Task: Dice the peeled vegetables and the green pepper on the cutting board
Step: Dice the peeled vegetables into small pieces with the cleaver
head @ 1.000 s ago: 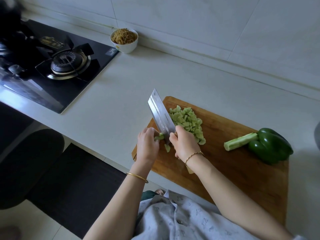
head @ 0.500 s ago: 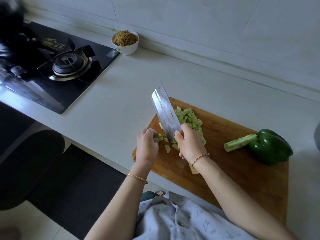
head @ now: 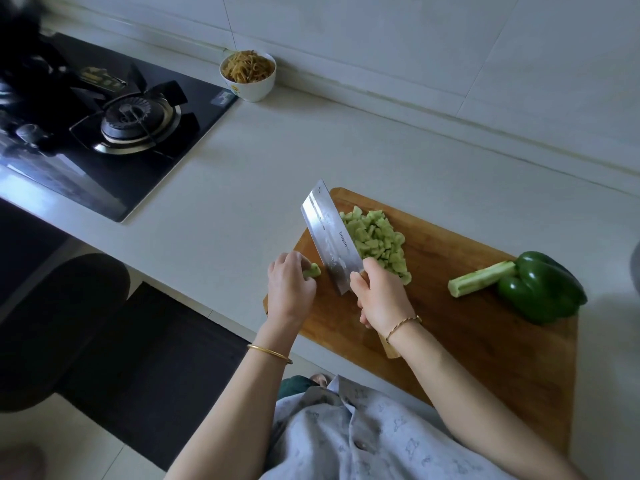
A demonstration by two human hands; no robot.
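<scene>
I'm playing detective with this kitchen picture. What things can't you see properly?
All in the head view:
- The handle of the cleaver: mostly covered by the right hand.
- The vegetable stub: mostly hidden by the left hand.
- The grey thing: cut off by the right edge.
- The dark shape above the stove: blurred, cut by the top-left corner.
- The blade's writing: too small to read.

Bare cutting board [head: 433, 306] lies between diced pile [head: 375, 242] and green pepper [head: 542, 289].

Right hand [head: 379, 295] gripping cleaver [head: 330, 237] on wooden cutting board [head: 485, 341], left hand [head: 289, 287] pinching vegetable stub [head: 312, 271], diced pile [head: 375, 240], peeled stalk [head: 479, 283] touching green pepper [head: 542, 287]
</scene>
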